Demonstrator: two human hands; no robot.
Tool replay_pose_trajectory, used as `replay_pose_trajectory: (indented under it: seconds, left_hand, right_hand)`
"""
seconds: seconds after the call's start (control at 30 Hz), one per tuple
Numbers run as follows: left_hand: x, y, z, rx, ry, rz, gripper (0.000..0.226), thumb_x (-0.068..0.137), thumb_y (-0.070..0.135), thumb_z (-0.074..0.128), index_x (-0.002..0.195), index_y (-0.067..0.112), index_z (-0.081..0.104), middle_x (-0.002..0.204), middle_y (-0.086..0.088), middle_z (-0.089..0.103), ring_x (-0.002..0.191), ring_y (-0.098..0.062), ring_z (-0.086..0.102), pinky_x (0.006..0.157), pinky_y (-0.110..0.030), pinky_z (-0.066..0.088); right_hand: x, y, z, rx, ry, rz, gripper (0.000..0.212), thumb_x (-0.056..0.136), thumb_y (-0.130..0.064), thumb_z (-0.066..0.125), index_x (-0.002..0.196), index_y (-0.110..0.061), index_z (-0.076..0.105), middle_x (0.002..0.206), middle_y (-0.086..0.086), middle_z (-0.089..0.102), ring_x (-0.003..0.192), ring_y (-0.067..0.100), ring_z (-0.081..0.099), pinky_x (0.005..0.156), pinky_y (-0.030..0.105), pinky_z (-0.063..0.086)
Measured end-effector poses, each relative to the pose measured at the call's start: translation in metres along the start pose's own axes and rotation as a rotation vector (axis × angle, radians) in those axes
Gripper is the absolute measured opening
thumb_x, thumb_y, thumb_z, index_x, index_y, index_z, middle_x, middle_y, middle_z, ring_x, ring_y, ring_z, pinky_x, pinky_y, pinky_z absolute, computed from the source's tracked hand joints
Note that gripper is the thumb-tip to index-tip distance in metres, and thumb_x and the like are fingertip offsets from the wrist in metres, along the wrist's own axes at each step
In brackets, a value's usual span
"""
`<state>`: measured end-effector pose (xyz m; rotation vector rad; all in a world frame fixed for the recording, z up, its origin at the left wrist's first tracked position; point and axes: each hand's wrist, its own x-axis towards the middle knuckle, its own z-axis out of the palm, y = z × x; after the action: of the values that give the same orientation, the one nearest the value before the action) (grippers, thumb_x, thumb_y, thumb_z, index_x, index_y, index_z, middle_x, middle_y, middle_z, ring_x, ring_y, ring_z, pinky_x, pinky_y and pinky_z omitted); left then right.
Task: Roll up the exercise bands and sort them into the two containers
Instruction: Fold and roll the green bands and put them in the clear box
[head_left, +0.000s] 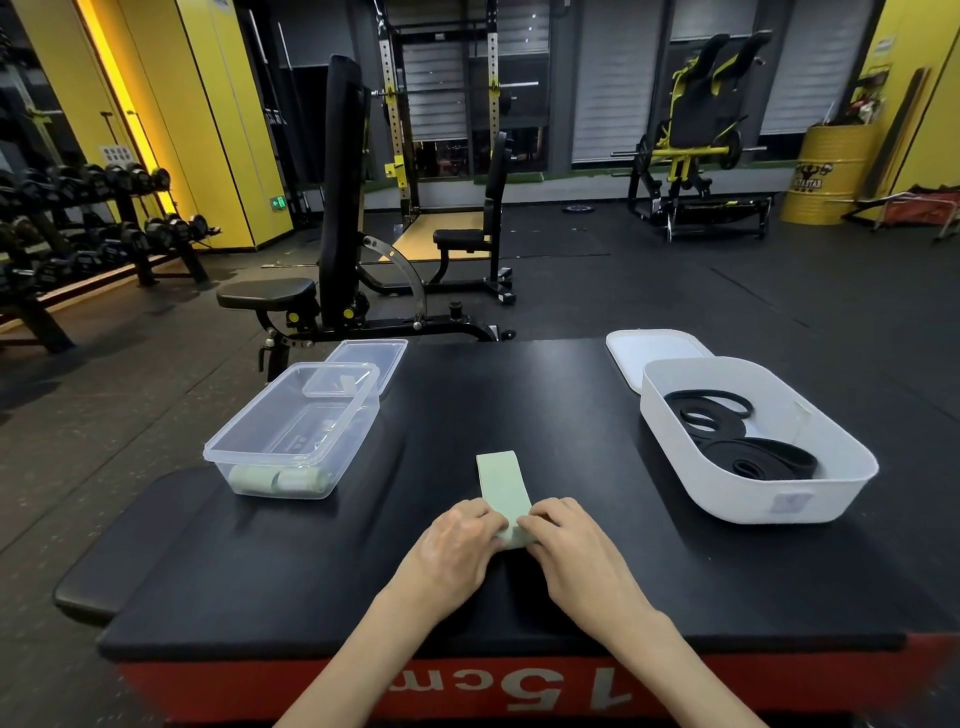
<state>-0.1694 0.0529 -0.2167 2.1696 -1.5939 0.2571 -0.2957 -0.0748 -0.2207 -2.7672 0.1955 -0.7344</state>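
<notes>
Head view, one only. Two hands at lower centre: left hand (460, 538) and right hand (566, 535), both with fingers curled over the near end of one green band (501, 480) and gripping it between them. The band is a flat, matte, pale green strip. It lies on the black padded table (571, 395), and its far end points up the frame.

Left of centre is one clear plastic container (270, 461), rectangular with rounded corners. It holds two rolled green bands (249, 479) side by side at its near end. One clear lid (371, 358) lies flat behind it, touching its far edge.

At right is one white tub (753, 499), oval-cornered and opaque, with a small pale label on its front wall that is unreadable. Inside are black bands (763, 457) in loose coils, at least two bundles; the exact count is unclear. One white lid (649, 353) lies behind the tub, partly under it.

The table's red side (467, 691) shows white "15cm", upside down from here.

Upper frame: two black benches (337, 208), a dumbbell rack (78, 223) at left, and one yellow drum (826, 171) at right with lettering too small to read fully.
</notes>
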Motion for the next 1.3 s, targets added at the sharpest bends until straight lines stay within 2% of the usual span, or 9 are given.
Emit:
replay_pose_trajectory:
  seconds: [0.2,0.3,0.37,0.47,0.8,0.97,1.07,1.2,1.3]
  left_hand:
    - [0.0,0.0,0.002,0.004,0.004,-0.031,0.02,0.096,0.02,0.049,0.097,0.007,0.064,0.095,-0.005,0.059,0.089,-0.019,0.057,0.084,-0.028,0.047]
    - [-0.003,0.003,0.002,0.004,0.064,-0.024,0.027,0.094,0.03,0.045,0.095,0.011,0.064,0.094,0.0,0.06,0.085,-0.015,0.057,0.076,-0.027,0.052]
    - [-0.004,0.006,0.001,-0.025,0.088,-0.034,0.019,0.09,0.027,0.055,0.094,0.011,0.064,0.094,0.001,0.059,0.084,-0.013,0.057,0.07,-0.025,0.052]
    - [-0.003,0.007,0.0,-0.047,0.074,-0.066,0.013,0.087,0.018,0.064,0.097,0.01,0.064,0.096,0.0,0.059,0.086,-0.016,0.057,0.074,-0.027,0.051]
    - [0.003,0.003,0.003,-0.043,0.042,-0.114,0.018,0.093,0.021,0.055,0.102,0.009,0.064,0.097,-0.004,0.06,0.089,-0.018,0.057,0.081,-0.028,0.047]
    - [0.003,0.003,0.001,-0.035,0.035,-0.105,0.017,0.09,0.021,0.057,0.095,0.007,0.065,0.091,-0.005,0.06,0.082,-0.021,0.058,0.075,-0.035,0.049]
    - [0.002,0.003,0.0,-0.024,0.005,-0.112,0.023,0.089,0.024,0.059,0.106,0.009,0.064,0.101,-0.004,0.06,0.092,-0.018,0.057,0.084,-0.029,0.046]
    - [0.005,0.003,0.0,-0.014,-0.036,-0.15,0.023,0.091,0.02,0.058,0.11,0.008,0.062,0.104,-0.005,0.059,0.096,-0.02,0.056,0.088,-0.031,0.043]
    - [0.007,0.004,-0.003,0.012,-0.055,-0.135,0.021,0.094,0.02,0.054,0.11,0.01,0.061,0.106,-0.003,0.058,0.099,-0.018,0.054,0.088,-0.023,0.037]
  right_hand:
    - [0.007,0.003,0.002,0.029,0.004,0.026,0.017,0.074,0.0,0.07,0.083,-0.014,0.071,0.084,-0.005,0.062,0.076,0.015,0.056,0.062,0.024,0.05]
    - [0.013,0.008,0.004,0.006,-0.023,0.024,0.018,0.077,0.002,0.065,0.085,-0.013,0.072,0.085,-0.004,0.063,0.078,0.016,0.056,0.065,0.024,0.05]
    - [0.017,0.012,0.005,-0.011,-0.061,0.021,0.019,0.082,0.001,0.059,0.088,-0.013,0.071,0.089,-0.003,0.062,0.083,0.016,0.053,0.07,0.024,0.046]
    - [0.023,0.016,0.005,0.002,-0.11,0.008,0.02,0.087,-0.001,0.051,0.088,-0.012,0.068,0.093,-0.004,0.058,0.086,0.015,0.047,0.072,0.022,0.04]
    - [0.023,0.015,-0.001,0.014,-0.148,0.017,0.021,0.096,-0.013,0.043,0.101,-0.013,0.064,0.103,-0.004,0.054,0.096,0.015,0.046,0.078,0.022,0.04]
    - [0.018,0.01,-0.002,0.058,-0.079,0.028,0.024,0.091,-0.007,0.051,0.11,-0.012,0.063,0.109,-0.002,0.056,0.102,0.017,0.049,0.085,0.024,0.043]
    - [0.018,0.011,-0.003,0.067,-0.1,0.034,0.024,0.087,-0.01,0.058,0.109,-0.013,0.065,0.109,-0.004,0.058,0.101,0.016,0.05,0.087,0.024,0.042]
    - [0.023,0.014,0.001,0.037,-0.107,0.038,0.018,0.086,-0.004,0.056,0.097,-0.01,0.069,0.099,0.0,0.062,0.092,0.021,0.055,0.077,0.031,0.046]
    - [0.022,0.013,0.002,0.016,-0.104,0.031,0.017,0.088,-0.005,0.053,0.094,-0.009,0.067,0.096,0.0,0.06,0.09,0.019,0.053,0.075,0.029,0.046]
